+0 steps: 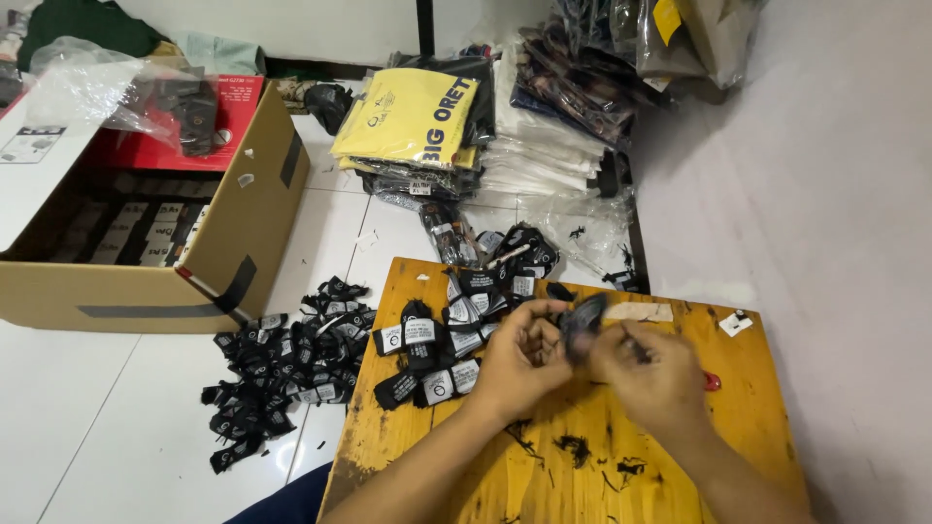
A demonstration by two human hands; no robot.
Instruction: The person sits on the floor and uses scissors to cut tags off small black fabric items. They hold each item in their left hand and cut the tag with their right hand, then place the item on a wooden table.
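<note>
Black label (583, 318), pinched between left hand (521, 361) and right hand (652, 374) above wooden tabletop (748, 388), fingers of both clamped on it, more labels (437, 340) beside, label heap (286, 374) on floor, cardboard box (233, 223) left.

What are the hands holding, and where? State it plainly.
Both hands, left hand and right hand, pinch one small black fabric label by its lower edge.
</note>
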